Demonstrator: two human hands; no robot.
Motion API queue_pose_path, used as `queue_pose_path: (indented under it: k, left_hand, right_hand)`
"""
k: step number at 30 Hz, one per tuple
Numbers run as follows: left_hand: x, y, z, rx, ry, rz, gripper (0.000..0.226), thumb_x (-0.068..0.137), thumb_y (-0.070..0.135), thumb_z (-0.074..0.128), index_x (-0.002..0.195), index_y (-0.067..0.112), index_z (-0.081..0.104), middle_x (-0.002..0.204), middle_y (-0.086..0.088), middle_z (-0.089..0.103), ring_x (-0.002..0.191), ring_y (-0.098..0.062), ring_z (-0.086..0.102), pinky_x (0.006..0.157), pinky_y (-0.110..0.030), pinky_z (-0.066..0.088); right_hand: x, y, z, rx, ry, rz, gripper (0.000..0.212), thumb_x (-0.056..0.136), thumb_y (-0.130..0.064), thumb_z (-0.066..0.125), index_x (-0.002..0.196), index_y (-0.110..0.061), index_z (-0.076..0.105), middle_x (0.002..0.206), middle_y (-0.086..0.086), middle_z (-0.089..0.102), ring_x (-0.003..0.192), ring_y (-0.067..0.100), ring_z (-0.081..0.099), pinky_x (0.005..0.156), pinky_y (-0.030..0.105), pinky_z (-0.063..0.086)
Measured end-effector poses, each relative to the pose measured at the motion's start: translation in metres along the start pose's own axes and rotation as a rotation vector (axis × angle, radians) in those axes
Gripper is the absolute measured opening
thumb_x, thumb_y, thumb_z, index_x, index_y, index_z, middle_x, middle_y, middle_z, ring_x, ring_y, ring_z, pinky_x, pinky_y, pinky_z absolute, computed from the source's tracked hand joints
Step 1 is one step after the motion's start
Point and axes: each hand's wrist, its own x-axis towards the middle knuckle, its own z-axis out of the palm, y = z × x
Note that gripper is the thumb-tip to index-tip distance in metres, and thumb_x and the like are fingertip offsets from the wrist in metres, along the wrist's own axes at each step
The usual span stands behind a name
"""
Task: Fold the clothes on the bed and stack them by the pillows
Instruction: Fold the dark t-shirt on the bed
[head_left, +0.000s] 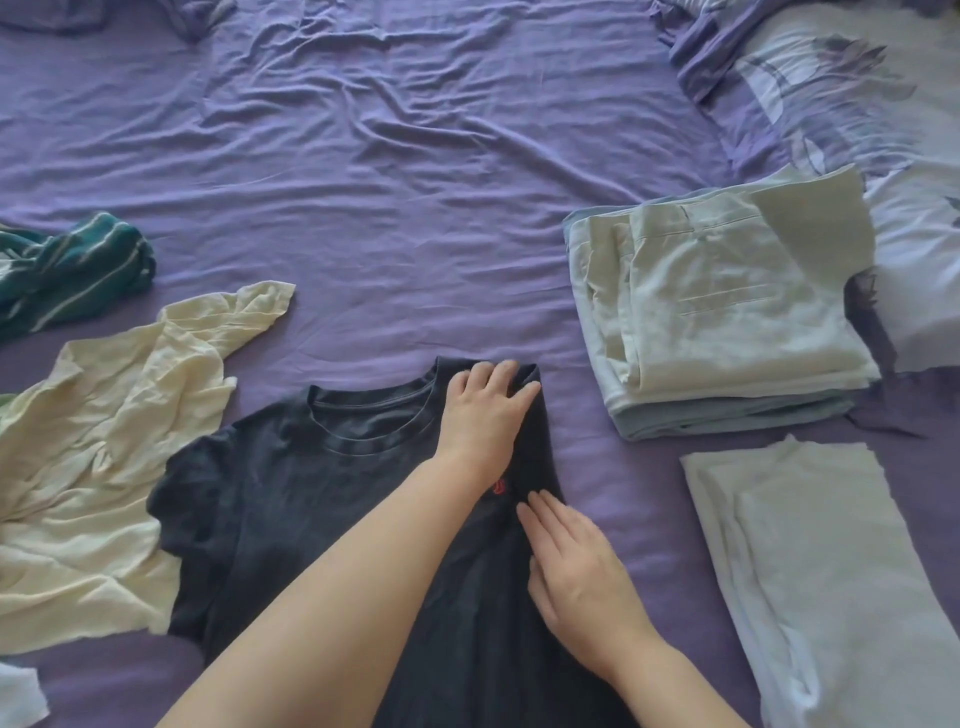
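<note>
A dark navy T-shirt (291, 499) lies flat in front of me on the purple sheet, its right side folded inward. My left hand (480, 415) presses flat on the folded right shoulder near the collar. Lower down, my right hand (576, 582) lies with straight fingers on the folded edge. A stack of folded pale clothes (727, 322) sits to the right beside the floral pillows (852, 104). Another folded white garment (821, 571) lies nearer me on the right.
A crumpled cream shirt (98, 467) lies left of the navy shirt. A green striped garment (67, 270) is bunched at the far left. A white cloth corner (21, 691) shows at the bottom left. The purple sheet (389, 182) stretches wrinkled ahead.
</note>
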Motion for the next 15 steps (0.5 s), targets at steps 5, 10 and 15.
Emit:
queue_pose_path:
  k: [5, 10, 15]
  left_hand:
    - [-0.014, -0.003, 0.029, 0.100, -0.099, 0.130, 0.056, 0.099, 0.050, 0.019, 0.150, 0.035, 0.002, 0.159, 0.004, -0.013, 0.144, -0.027, -0.021, 0.112, -0.058, -0.016]
    - [-0.014, -0.013, 0.050, 0.075, -0.187, 0.010, 0.064, 0.088, 0.066, -0.003, 0.144, 0.040, -0.019, 0.156, 0.007, -0.021, 0.136, -0.020, -0.033, 0.106, -0.057, -0.025]
    - [-0.030, -0.023, 0.038, 0.046, -0.154, 0.015, 0.063, 0.093, 0.063, 0.008, 0.148, 0.037, -0.009, 0.159, 0.003, -0.013, 0.145, -0.024, -0.019, 0.112, -0.054, -0.017]
  right_hand:
    - [-0.002, 0.006, 0.010, -0.172, -0.140, 0.107, 0.066, 0.090, -0.048, 0.033, 0.135, -0.002, 0.045, 0.144, 0.013, 0.041, 0.139, 0.025, 0.030, 0.106, 0.049, 0.021]
    - [-0.003, 0.016, 0.025, -0.190, -0.251, 0.130, 0.074, 0.095, -0.058, 0.008, 0.141, -0.005, 0.033, 0.150, 0.010, 0.031, 0.142, 0.023, 0.018, 0.106, 0.054, 0.019]
    - [-0.002, 0.006, 0.016, -0.228, -0.272, 0.152, 0.073, 0.092, -0.058, 0.021, 0.140, -0.006, 0.040, 0.149, 0.011, 0.035, 0.141, 0.025, 0.019, 0.106, 0.056, 0.018]
